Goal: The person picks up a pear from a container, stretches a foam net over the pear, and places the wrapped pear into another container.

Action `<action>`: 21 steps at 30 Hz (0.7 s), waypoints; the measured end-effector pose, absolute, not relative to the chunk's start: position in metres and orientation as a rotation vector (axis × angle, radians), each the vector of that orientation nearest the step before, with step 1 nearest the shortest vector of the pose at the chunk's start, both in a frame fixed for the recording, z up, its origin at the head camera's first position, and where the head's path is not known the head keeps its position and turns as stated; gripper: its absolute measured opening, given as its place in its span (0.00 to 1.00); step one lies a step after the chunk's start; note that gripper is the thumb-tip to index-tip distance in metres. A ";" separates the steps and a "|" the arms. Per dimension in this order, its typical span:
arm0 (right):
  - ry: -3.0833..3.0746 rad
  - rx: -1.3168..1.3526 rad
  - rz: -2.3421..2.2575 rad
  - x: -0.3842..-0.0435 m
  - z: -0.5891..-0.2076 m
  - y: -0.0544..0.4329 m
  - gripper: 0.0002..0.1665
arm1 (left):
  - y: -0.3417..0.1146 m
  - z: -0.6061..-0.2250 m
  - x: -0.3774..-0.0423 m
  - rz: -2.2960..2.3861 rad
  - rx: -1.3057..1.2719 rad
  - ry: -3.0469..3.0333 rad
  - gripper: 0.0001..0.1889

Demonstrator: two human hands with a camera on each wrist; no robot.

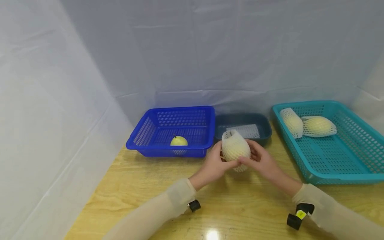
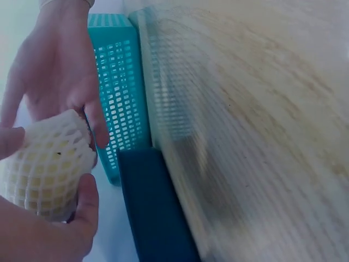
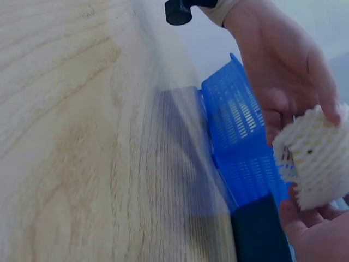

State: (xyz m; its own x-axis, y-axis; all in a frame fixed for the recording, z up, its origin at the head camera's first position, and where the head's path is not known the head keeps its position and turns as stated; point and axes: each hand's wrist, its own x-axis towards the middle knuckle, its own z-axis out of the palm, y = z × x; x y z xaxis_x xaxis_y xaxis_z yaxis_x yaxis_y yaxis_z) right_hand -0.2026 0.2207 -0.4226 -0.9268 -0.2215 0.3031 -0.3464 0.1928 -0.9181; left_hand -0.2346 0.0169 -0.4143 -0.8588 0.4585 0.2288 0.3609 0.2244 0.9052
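Because the pear (image 1: 235, 150) is round and its white foam net (image 1: 237, 141) is soft and loose, both hands seem needed to steady it: the left hand (image 1: 215, 160) grasps one side, while the right hand (image 1: 264, 161) grips the other, thumb in front and fingers curled behind. They hold it above the bench (image 1: 168, 186), just in front of the dark tray (image 1: 240, 118), which probably leaves room for the net's tail hanging below the fruit. That tray sits between two baskets, perhaps so the flat net (image 1: 252, 130) inside it lies within easy reach of either hand. The blue basket (image 1: 156, 153) on the left holds a bare pear (image 1: 179, 141); the turquoise basket (image 1: 330, 176) on the right holds two netted pears (image 1: 319, 127), lying close together at its far left corner. This arrangement presumably keeps bare and wrapped fruit apart, the netting cushioning against bruises.
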 end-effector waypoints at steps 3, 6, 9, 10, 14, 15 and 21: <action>-2.328 0.572 1.886 -0.201 -0.422 0.224 0.30 | 0.014 -0.417 -0.237 1.790 0.780 2.308 0.37; -2.334 0.563 1.928 -0.200 -0.420 0.227 0.29 | 0.011 -0.418 -0.238 1.837 0.774 2.228 0.37; -2.369 0.546 1.934 -0.199 -0.418 0.228 0.30 | 0.008 -0.418 -0.238 1.880 0.796 2.135 0.37; -2.380 0.545 1.939 -0.199 -0.418 0.228 0.31 | 0.008 -0.418 -0.238 1.891 0.812 2.108 0.38; -2.397 0.569 1.983 -0.200 -0.418 0.228 0.33 | 0.006 -0.417 -0.238 1.922 0.871 2.016 0.38; -2.393 0.586 2.005 -0.201 -0.418 0.228 0.34 | 0.005 -0.417 -0.238 1.926 0.888 2.007 0.39; -2.342 0.697 2.139 -0.201 -0.419 0.227 0.36 | 0.003 -0.417 -0.238 1.899 0.954 2.061 0.38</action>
